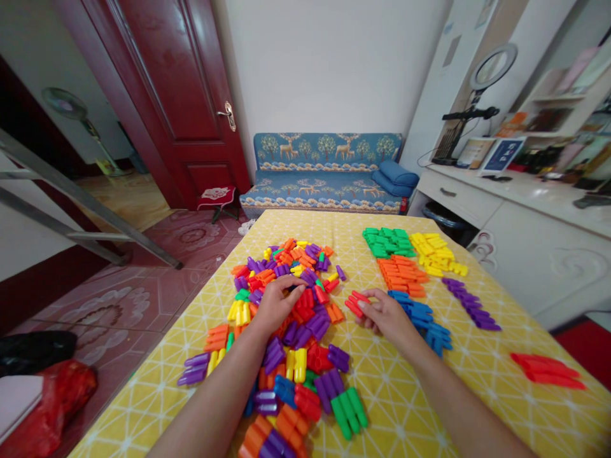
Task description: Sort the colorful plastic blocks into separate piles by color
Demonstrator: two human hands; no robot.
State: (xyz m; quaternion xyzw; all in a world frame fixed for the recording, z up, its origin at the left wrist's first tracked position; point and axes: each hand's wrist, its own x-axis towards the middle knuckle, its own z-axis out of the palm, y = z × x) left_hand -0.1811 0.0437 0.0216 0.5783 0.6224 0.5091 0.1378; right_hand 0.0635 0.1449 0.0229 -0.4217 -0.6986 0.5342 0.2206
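Note:
My left hand [279, 304] is over a mixed pile of bullet-shaped plastic building blocks [319, 323], purple, red, orange, yellow, green and blue. Its thumb and forefinger curl close together; whatever lies between the tips is hidden. To the right of the pile, my right hand [384, 316] pinches a red block [356, 304] of joined tubes just above the cloth. Sorted groups lie beyond and beside that hand: green blocks [387, 243], orange blocks [401, 275], yellow blocks [436, 253], blue blocks [422, 318] and a purple row [470, 304]. A few red blocks [547, 370] rest at the far right.
A yellow patterned cloth [401, 407] covers the table. Behind it stands a blue sofa [324, 181], with a small stool [217, 198] to its left. A metal ladder [86, 210] is at the left; a white cabinet [534, 235] stands along the right.

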